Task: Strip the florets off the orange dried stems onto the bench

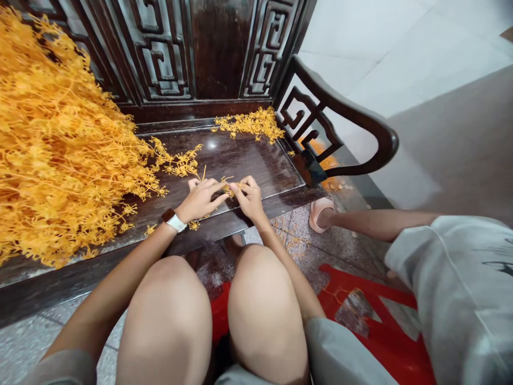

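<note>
My left hand [203,199] is over the front edge of a dark wooden bench [256,160], its fingers closed on a thin orange plastic flower piece [229,191]. My right hand [249,199] pinches the same small piece from the other side, so the fingertips of both hands nearly meet. A thin orange stem sticks up beside my left hand. Just behind it, a loose string of orange flower pieces [182,162] trails from a big heap [72,144] on the left of the bench. The fingers partly hide the piece's shape.
A smaller pile of orange pieces [256,124] lies in the bench's back right corner, beside the curved armrest [348,115]. Orange scraps [290,238] litter the tiled floor. To the right are another person's leg [368,224] and a red plastic stool [360,299].
</note>
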{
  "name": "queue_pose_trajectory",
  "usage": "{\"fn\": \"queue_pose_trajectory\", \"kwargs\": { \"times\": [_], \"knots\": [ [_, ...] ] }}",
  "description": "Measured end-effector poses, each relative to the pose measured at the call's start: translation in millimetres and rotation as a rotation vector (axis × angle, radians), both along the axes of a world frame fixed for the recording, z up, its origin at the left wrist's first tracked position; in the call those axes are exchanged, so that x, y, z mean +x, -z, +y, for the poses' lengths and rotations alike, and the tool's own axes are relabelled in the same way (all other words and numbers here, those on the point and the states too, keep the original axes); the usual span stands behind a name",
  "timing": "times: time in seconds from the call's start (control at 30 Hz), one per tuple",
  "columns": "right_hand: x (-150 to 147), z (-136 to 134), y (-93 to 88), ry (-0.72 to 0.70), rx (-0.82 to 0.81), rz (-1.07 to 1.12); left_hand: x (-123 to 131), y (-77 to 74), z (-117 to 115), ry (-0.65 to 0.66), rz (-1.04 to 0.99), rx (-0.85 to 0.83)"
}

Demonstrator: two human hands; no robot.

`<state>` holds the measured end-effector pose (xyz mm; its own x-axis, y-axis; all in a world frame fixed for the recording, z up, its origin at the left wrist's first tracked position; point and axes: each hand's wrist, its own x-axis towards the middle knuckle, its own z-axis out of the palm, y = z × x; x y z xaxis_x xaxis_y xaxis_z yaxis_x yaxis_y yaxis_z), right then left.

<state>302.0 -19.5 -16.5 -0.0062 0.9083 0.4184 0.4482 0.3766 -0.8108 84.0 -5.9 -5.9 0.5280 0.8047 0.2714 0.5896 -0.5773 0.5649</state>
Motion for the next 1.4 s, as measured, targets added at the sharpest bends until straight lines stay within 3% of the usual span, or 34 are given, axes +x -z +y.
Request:
{"fn": "queue_pose_trajectory", "kwargs": {
  "times": [0.17, 0.4, 0.53, 0.63, 0.73, 0.8, 0.93, 1.1, 1.3, 1.4],
  "knots": [
    [-16.5, -7.2, 0.2, 0.001, -0.234, 0.409, 1.0, -3.1, -0.3, -0.05, -0.083, -0.056],
    [-36.8, -5.3, 5.8, -0.064, -0.278, 0.53, -1.6, -6.1, 5.6, -0.084, -0.114, -0.034],
    [-24.7, 4.7, 8.9, 0.052, -0.28, 0.661, -7.0, -8.5, 11.4, -0.073, -0.112, -0.019],
    [-15.2, 10.9, 10.0, 0.183, -0.259, 0.81, -22.1, -9.8, 20.4, -0.194, -0.158, -0.016],
    [-15.6, 13.2, 11.4, 0.113, -0.28, 0.742, -34.7, -10.7, 27.5, -0.278, -0.232, -0.031],
    [-19.4, 13.7, 12.8, 0.055, -0.303, 0.697, -35.1, -10.6, 27.7, -0.248, -0.231, -0.037],
    [-25.0, 14.1, 15.8, 0.134, -0.251, 0.734, -25.0, -6.4, 21.6, -0.175, -0.127, -0.044],
    [-29.7, 3.1, 15.0, 0.151, -0.126, 0.564, -26.2, -0.1, 22.6, -0.234, -0.085, -0.006],
    [-40.1, -8.2, 9.9, -0.254, -0.193, 0.004, -40.3, -1.8, 31.0, -0.393, -0.123, 0.097],
    [-43.5, 2.1, 13.3, -0.251, -0.236, -0.03, -48.2, -1.8, 35.6, -0.493, -0.162, 0.144]
  ]
}}
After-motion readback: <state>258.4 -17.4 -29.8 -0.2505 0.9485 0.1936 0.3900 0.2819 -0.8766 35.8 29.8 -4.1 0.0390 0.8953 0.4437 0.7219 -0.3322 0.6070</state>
